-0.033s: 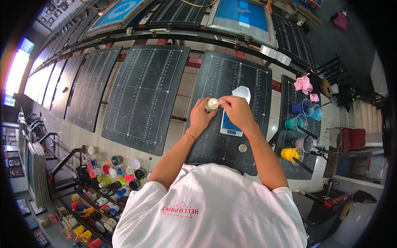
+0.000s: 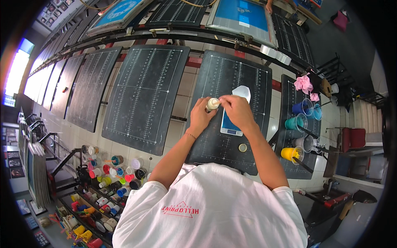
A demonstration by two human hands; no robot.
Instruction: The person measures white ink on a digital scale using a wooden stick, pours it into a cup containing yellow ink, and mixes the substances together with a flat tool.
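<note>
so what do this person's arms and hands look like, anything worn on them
Both forearms are bare, with the left hand and right hand ungloved. A thin bracelet circles the left wrist. Short white T-shirt sleeves end above the elbows. No rings or watch can be made out.

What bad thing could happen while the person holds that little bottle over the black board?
The left hand holds a small pale bottle while the right hand works at its top, right above the blue-and-white scale. A slip could spill its contents onto the scale or the black board. The small round cap lies loose and might roll away.
</note>
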